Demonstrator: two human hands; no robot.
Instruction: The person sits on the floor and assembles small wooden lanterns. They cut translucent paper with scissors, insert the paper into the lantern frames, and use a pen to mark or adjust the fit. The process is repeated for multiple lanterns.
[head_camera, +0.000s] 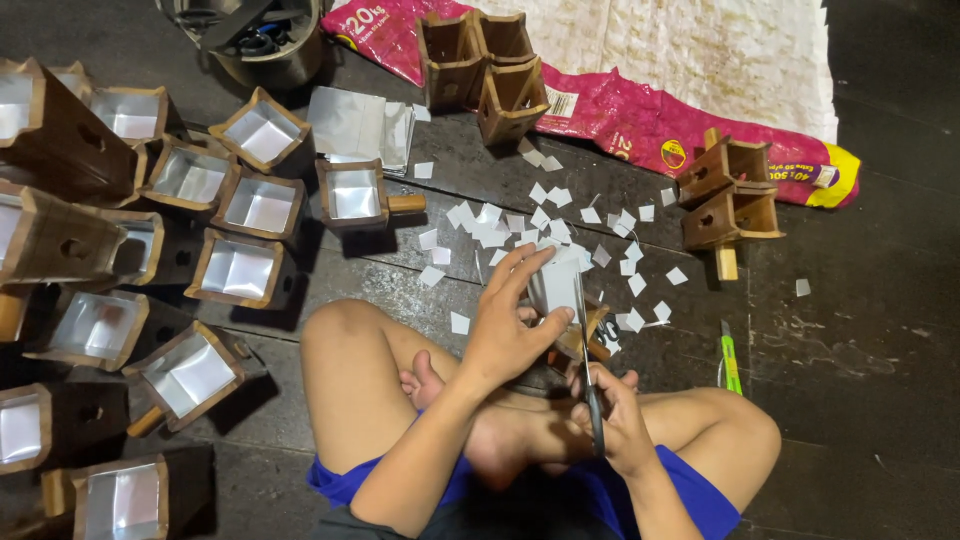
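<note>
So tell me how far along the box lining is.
Done: about a dozen foil-lined wooden boxes stand at left. In hand: the left hand steadies a wooden box while the right hand trims its foil with scissors. Left: unlined boxes at top and two more at right.

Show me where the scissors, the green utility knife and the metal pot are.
scissors (592, 400), head view, on the dark handles in the right hand.
green utility knife (730, 358), head view, middle of its body.
metal pot (285, 62), head view, its side wall.
</note>
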